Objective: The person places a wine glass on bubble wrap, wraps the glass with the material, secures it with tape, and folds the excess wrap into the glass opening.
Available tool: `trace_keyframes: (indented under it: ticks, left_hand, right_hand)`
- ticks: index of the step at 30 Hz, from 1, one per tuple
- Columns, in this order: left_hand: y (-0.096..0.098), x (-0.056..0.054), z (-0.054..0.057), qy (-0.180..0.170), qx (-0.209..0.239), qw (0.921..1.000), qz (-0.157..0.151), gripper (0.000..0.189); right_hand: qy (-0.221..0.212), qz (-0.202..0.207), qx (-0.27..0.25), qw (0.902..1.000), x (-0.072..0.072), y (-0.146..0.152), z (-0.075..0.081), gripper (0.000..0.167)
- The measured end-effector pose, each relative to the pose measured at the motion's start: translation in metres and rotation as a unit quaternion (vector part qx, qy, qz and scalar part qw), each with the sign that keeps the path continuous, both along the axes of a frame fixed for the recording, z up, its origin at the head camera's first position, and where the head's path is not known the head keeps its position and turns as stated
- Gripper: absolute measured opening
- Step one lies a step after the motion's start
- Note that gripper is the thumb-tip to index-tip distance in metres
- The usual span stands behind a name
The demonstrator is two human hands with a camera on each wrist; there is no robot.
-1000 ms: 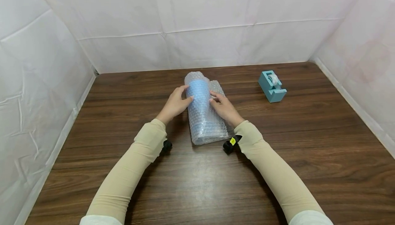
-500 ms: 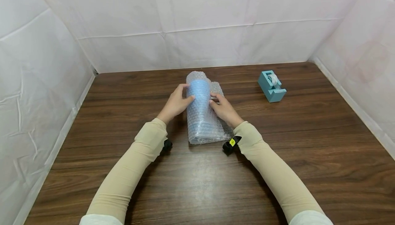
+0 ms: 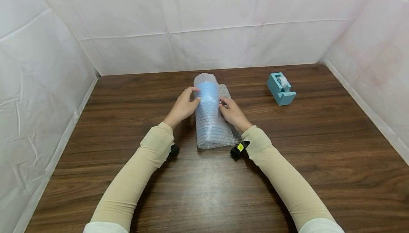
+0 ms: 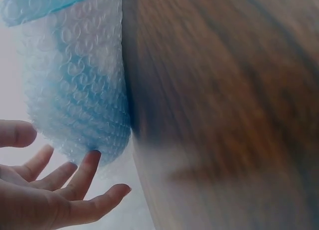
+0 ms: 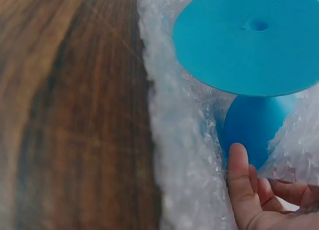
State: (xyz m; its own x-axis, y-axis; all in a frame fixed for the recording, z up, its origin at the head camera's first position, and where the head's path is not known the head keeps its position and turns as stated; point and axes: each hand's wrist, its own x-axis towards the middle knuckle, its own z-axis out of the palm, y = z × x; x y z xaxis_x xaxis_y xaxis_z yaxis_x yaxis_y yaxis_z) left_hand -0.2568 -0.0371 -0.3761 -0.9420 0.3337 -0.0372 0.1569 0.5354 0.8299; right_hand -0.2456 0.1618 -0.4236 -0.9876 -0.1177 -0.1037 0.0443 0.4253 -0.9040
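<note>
A roll of bubble wrap (image 3: 207,119) lies on the table, wound around a blue stemmed goblet. In the right wrist view the goblet's round foot (image 5: 239,45) and part of its bowl (image 5: 249,125) show through the roll's end. My left hand (image 3: 183,106) rests its fingertips on the roll's left side; the left wrist view has those fingers (image 4: 82,175) spread and slightly bent at the wrap. On the other side, my right hand (image 3: 234,113) pinches the loose wrap edge between thumb and fingers, with one straighter finger (image 5: 239,162) against the bowl.
A teal tape dispenser (image 3: 281,89) with a roll of clear tape stands at the back right of the brown wooden table (image 3: 204,197). White sheeting (image 3: 211,48) walls off the back and both sides. A loose flap of wrap (image 3: 224,90) lies right of the roll.
The bubble wrap roll has shifted slightly to the right, and both hands have stayed against it with only small movement. The tape dispenser has not moved.
</note>
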Motion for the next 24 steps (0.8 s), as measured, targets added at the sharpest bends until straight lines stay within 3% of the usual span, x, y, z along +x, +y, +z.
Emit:
trace_keyframes:
  ticks: [8,24]
  left_hand:
    - [0.0015,0.0015,0.0019,-0.004,0.006,1.0000,0.000,0.042]
    - [0.0071,-0.0002,-0.0009,-0.010,0.013,0.9998,-0.007,0.045]
  right_hand:
    - [-0.033,-0.013,-0.042,0.9985,0.0001,0.0001,0.0010,0.047]
    - [-0.036,-0.051,-0.089,0.9941,-0.0005,0.0073,-0.0041,0.049]
